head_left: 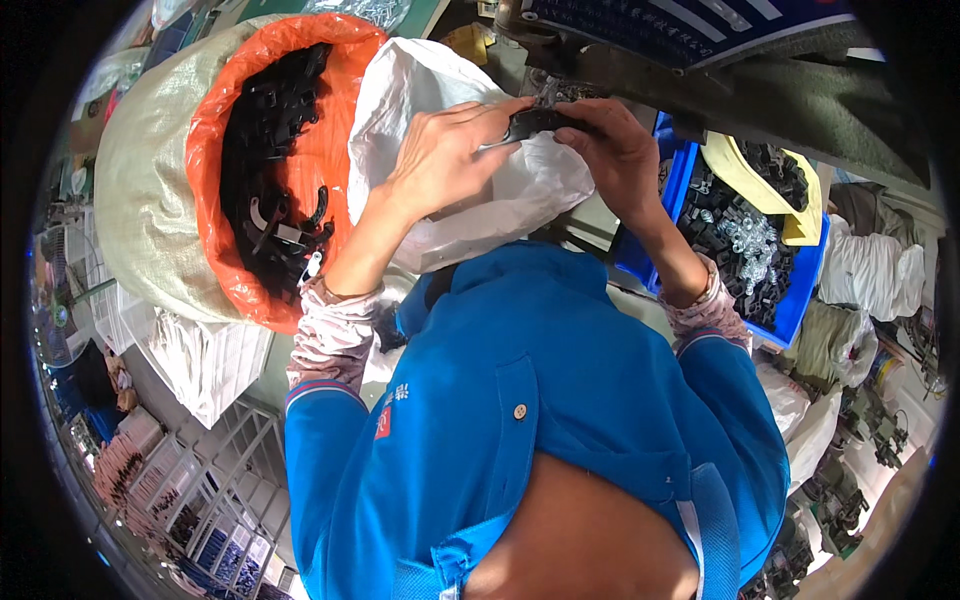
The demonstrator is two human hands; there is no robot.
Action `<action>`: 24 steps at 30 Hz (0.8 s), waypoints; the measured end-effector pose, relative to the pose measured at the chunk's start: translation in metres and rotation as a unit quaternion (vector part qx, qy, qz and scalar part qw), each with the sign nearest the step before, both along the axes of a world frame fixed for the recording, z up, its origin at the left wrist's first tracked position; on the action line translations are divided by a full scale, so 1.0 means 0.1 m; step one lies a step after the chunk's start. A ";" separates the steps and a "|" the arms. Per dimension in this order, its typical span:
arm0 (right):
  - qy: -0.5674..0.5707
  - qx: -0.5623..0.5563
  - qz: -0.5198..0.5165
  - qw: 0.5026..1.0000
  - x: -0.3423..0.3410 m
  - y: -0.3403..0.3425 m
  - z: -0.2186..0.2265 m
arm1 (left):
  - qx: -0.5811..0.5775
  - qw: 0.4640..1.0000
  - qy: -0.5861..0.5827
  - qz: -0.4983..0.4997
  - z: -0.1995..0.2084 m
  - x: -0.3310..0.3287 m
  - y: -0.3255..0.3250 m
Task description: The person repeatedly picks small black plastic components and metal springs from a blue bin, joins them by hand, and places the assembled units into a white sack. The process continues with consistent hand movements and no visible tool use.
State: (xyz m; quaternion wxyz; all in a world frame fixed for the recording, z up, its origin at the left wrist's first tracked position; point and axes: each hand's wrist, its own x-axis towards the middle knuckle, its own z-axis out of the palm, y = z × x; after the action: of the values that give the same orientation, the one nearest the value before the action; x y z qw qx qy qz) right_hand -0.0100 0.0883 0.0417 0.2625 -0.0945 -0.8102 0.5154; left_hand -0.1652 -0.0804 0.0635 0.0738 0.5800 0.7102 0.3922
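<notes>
Both of my hands meet at the top centre, above a white plastic bag (430,90). My left hand (445,150) pinches the left end of a small black plastic part (537,122). My right hand (618,150) grips the same part from the right, fingers curled over it. The part sits just under the edge of a grey machine (780,100). My blue shirt and patterned sleeve covers fill the lower middle of the view.
A woven sack lined with orange plastic (215,150) at the left holds several black plastic parts. At the right, a blue bin (800,300) contains black parts, clear pieces and a yellow bag. White wire racks (215,470) stand at the lower left.
</notes>
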 end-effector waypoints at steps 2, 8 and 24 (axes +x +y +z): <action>0.015 0.056 -0.044 0.997 -0.04 -0.03 0.00 | 0.023 0.999 0.017 -0.015 0.03 -0.07 0.03; 0.040 0.029 -0.070 0.996 -0.13 -0.08 0.18 | 0.060 0.994 0.061 -0.064 0.07 -0.31 0.19; 0.030 -0.343 0.015 0.939 -0.18 0.35 -0.24 | -0.077 0.992 -0.073 -0.070 0.06 -0.46 0.11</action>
State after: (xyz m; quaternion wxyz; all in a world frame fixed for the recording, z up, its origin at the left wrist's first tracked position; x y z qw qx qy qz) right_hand -0.0279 0.1235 0.0177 0.2304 -0.1512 -0.5772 0.7687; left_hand -0.2116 -0.0694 0.0699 0.1969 0.5906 0.6890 0.3710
